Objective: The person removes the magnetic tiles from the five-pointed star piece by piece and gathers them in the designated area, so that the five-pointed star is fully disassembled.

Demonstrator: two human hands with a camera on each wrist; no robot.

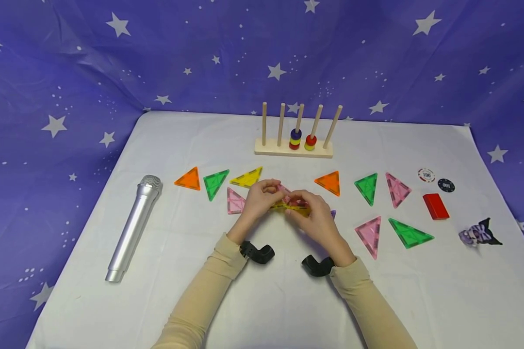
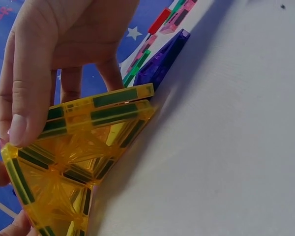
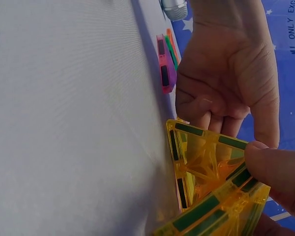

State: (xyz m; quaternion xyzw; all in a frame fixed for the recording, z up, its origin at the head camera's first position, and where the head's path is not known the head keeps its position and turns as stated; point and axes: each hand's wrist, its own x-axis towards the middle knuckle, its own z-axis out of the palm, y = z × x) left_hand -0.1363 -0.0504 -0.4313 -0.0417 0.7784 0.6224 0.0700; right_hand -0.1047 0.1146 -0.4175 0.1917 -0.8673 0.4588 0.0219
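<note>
Between my hands stands a cluster of translucent yellow triangular magnetic tiles (image 2: 73, 142), joined edge to edge and tilted up off the white tabletop. A pink triangular tile (image 1: 284, 190) shows behind them in the head view. My left hand (image 1: 260, 199) pinches the cluster's left side, its thumb against a yellow edge. My right hand (image 1: 315, 218) pinches the right side, thumb in front and fingers behind. A purple tile (image 2: 162, 59) lies beside the right hand, and a pink tile (image 1: 235, 201) lies beside the left. My hands partly hide the cluster in the head view.
Behind my hands stands a wooden peg stacker (image 1: 293, 149) with a few rings. A silver microphone (image 1: 133, 228) lies left. Loose triangular tiles, including a green one (image 1: 410, 233), lie on both sides. Farther right are two poker chips (image 1: 446, 185), a red box (image 1: 435, 206) and a small figurine (image 1: 478, 233).
</note>
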